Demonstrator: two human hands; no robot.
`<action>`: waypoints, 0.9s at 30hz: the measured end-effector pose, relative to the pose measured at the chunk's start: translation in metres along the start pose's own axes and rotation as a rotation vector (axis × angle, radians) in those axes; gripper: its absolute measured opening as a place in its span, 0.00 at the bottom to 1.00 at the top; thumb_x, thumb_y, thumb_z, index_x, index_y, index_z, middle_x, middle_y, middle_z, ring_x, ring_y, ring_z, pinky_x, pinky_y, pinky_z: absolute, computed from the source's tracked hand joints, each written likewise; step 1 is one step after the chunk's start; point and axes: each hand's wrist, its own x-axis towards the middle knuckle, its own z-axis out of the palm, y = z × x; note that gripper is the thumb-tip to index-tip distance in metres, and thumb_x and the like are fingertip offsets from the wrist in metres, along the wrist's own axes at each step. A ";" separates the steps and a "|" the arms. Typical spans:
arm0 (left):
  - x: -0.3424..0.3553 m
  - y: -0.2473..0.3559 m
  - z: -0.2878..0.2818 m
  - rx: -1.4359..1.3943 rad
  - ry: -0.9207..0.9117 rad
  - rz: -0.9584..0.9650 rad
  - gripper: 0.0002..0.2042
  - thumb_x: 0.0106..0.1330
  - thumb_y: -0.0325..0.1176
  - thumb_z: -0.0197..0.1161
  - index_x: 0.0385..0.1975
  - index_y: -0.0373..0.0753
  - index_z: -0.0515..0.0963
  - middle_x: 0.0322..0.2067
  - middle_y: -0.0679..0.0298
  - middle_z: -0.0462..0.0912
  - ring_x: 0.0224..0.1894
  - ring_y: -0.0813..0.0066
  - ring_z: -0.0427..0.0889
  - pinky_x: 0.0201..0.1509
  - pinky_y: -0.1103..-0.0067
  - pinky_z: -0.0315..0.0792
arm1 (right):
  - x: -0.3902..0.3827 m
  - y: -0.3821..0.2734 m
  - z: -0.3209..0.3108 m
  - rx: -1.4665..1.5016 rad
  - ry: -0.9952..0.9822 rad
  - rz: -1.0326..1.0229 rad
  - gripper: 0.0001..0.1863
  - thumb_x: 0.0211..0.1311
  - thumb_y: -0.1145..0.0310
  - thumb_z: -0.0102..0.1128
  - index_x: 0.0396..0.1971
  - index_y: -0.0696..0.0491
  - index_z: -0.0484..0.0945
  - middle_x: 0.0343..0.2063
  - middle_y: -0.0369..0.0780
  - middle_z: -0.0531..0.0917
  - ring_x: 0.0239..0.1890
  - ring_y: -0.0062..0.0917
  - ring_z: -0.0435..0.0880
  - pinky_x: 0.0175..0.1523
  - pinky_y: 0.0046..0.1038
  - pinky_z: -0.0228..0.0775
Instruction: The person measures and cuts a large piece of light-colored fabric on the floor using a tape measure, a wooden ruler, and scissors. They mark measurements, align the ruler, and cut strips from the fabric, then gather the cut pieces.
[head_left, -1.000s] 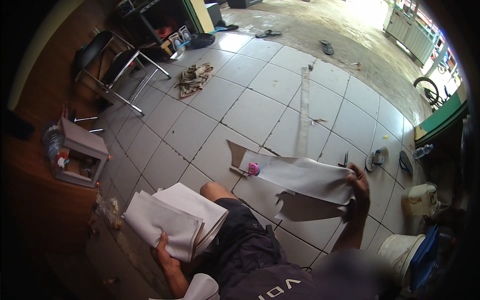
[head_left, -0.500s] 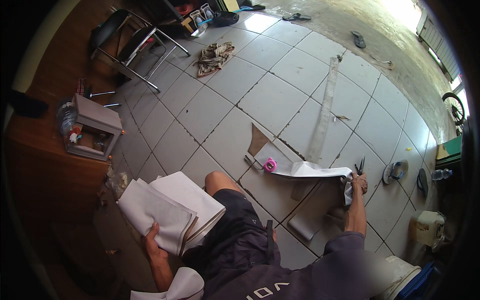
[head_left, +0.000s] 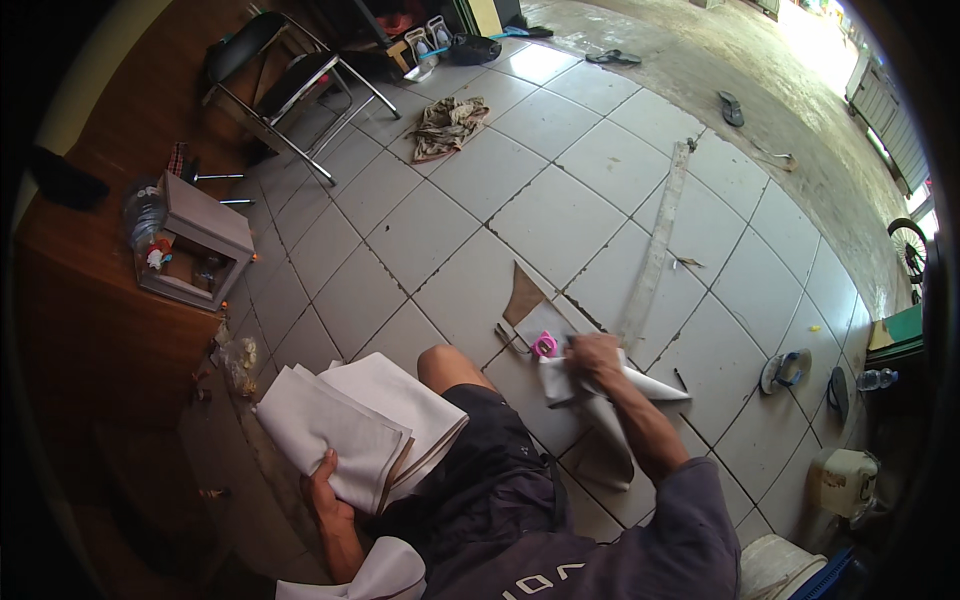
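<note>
My left hand (head_left: 328, 502) grips a stack of folded white sheets (head_left: 335, 425) with brownish backing, resting against my left thigh. My right hand (head_left: 595, 358), slightly blurred, is closed on a white sheet (head_left: 560, 382) folded over itself on the floor. The fingertips are partly hidden, with something dark by them. Just left of that hand lies a pink tape measure (head_left: 544, 345) on the sheet's far part. A brown-backed corner (head_left: 522, 297) sticks out beyond it. A thin black object (head_left: 680, 379) lies on the tiles to the right.
A long pale strip (head_left: 658, 240) lies on the tiled floor ahead. To the left stand a small box-like stand (head_left: 205, 240) and a folding chair (head_left: 290, 90). A crumpled cloth (head_left: 448, 128) lies far off. Sandals (head_left: 785, 371) and a jerrycan (head_left: 843, 482) are at the right.
My right hand has swung left from the sheet's right end, folding the sheet over toward the tape measure. The left hand keeps its hold on the stack. The view has shifted slightly.
</note>
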 end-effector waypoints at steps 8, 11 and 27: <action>0.009 -0.022 -0.038 -0.012 -0.008 -0.009 0.26 0.65 0.32 0.69 0.62 0.32 0.73 0.50 0.57 0.82 0.52 0.58 0.82 0.59 0.64 0.76 | 0.061 -0.071 0.072 0.099 0.018 0.226 0.26 0.61 0.55 0.67 0.47 0.61 0.73 0.32 0.48 0.89 0.37 0.42 0.90 0.44 0.39 0.79; 0.016 -0.033 -0.052 -0.036 0.014 -0.063 0.26 0.64 0.33 0.70 0.62 0.32 0.73 0.52 0.59 0.82 0.53 0.58 0.81 0.60 0.64 0.74 | 0.057 -0.066 0.062 0.148 -0.069 0.234 0.31 0.56 0.50 0.72 0.46 0.62 0.75 0.33 0.49 0.89 0.40 0.43 0.90 0.46 0.39 0.79; 0.031 -0.045 -0.007 0.013 -0.022 -0.094 0.28 0.60 0.25 0.69 0.62 0.28 0.72 0.52 0.55 0.80 0.52 0.60 0.80 0.60 0.65 0.74 | -0.135 0.028 -0.016 1.182 0.249 0.584 0.30 0.70 0.41 0.54 0.45 0.58 0.83 0.42 0.39 0.83 0.45 0.26 0.77 0.52 0.32 0.70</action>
